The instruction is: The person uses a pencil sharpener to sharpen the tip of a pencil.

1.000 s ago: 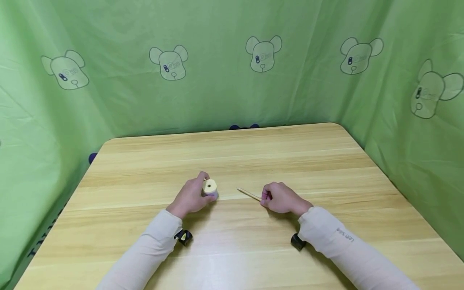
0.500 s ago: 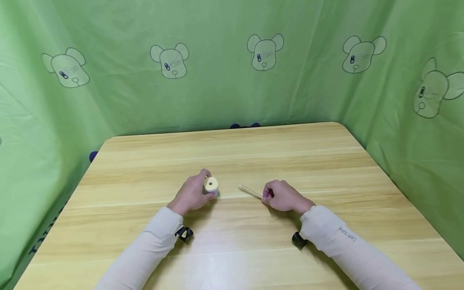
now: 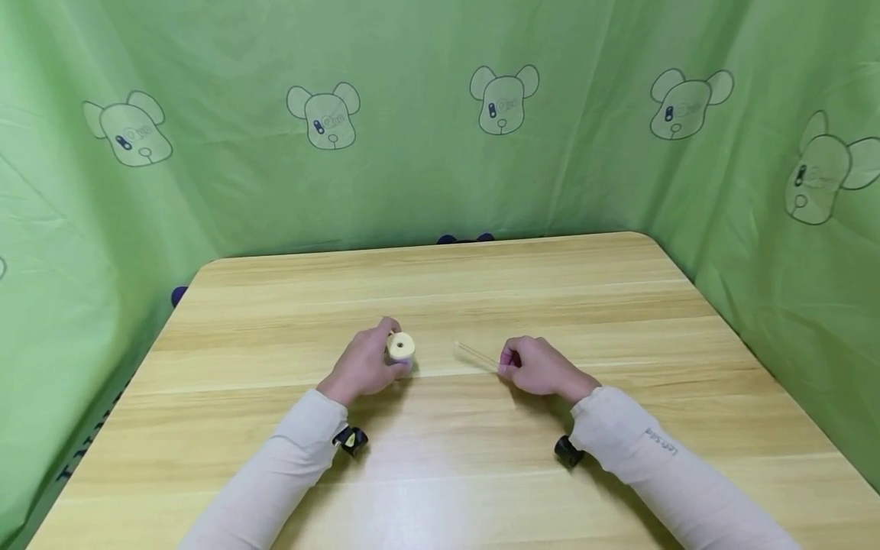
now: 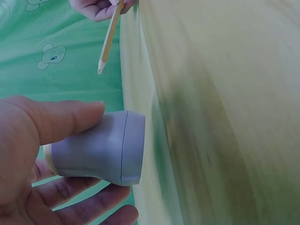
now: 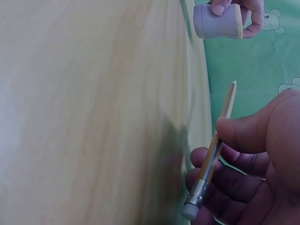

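My left hand (image 3: 363, 362) grips a small lavender pencil sharpener (image 4: 96, 147) between thumb and fingers. Its cream top with a dark round hole shows in the head view. On the right, my right hand (image 3: 543, 367) pinches a yellow-and-dark striped pencil (image 5: 212, 154) between thumb and fingers, toward its eraser end. The metal band and grey eraser (image 5: 190, 211) stick out below the fingers in the right wrist view. The pencil's tip points left, toward the sharpener, with a gap between them. Both things are held close over the table, and the pencil looks blurred in the head view.
A wood-grain table (image 3: 440, 298) spreads under both hands. Green curtains (image 3: 412, 183) printed with bear heads hang behind it and along both sides. Dark wrist cameras (image 3: 567, 452) sit below the white sleeves (image 3: 639, 443).
The right hand and pencil have risen slightly, the pencil's tip shifting up in the head view. The left hand with the sharpener has also moved up a little. Both grips are unchanged.
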`<state>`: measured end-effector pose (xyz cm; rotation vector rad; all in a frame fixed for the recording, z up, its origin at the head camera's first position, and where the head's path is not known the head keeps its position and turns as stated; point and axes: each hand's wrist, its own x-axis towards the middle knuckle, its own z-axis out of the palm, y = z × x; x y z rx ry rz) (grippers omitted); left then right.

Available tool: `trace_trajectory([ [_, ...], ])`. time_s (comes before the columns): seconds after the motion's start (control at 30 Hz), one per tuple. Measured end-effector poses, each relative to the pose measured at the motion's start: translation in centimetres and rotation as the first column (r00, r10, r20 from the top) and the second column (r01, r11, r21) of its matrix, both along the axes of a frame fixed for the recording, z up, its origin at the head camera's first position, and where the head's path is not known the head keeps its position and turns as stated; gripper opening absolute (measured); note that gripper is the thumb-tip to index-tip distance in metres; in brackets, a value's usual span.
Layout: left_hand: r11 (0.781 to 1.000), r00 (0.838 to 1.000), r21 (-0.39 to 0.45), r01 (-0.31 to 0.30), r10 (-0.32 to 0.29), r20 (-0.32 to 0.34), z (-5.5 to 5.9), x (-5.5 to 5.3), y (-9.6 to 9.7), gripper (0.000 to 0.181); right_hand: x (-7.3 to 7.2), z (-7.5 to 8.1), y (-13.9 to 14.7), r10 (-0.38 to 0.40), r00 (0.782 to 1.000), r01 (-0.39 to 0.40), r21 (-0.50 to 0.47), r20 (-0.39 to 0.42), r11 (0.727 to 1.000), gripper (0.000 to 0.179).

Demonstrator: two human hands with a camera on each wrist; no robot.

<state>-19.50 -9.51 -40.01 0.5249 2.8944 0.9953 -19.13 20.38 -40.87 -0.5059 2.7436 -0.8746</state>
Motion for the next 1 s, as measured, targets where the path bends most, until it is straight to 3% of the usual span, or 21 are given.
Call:
trace_trajectory([
  [0.2, 1.000, 1.000, -0.008, -0.005, 0.005, -0.008, 0.0, -0.1, -0.1, 0.059, -0.1, 0.1, 0.2, 0.012, 1.000, -0.012, -0.009, -0.021, 1.000, 0.006],
  [0.6, 1.000, 0.999, 0.000, 0.026, -0.026, -0.029, -0.2, 0.0, 0.0, 0.049, 0.0, 0.0, -0.4, 0.025, 0.998, -0.029, -0.075, -0.061, 0.997, 0.005],
  [0.83, 0.999, 0.999, -0.011, 0.037, -0.037, -0.005, -0.2, 0.2, 0.2, 0.049, 0.2, 0.1, -0.9, 0.064, 0.996, -0.070, -0.101, -0.063, 0.992, 0.004],
  [1.0, 0.998, 0.996, -0.014, 0.056, -0.057, -0.062, 0.4, -0.4, 0.6, 0.050, -0.2, 0.8, -0.9, 0.057, 0.990, -0.075, -0.137, -0.127, 0.988, 0.005],
])
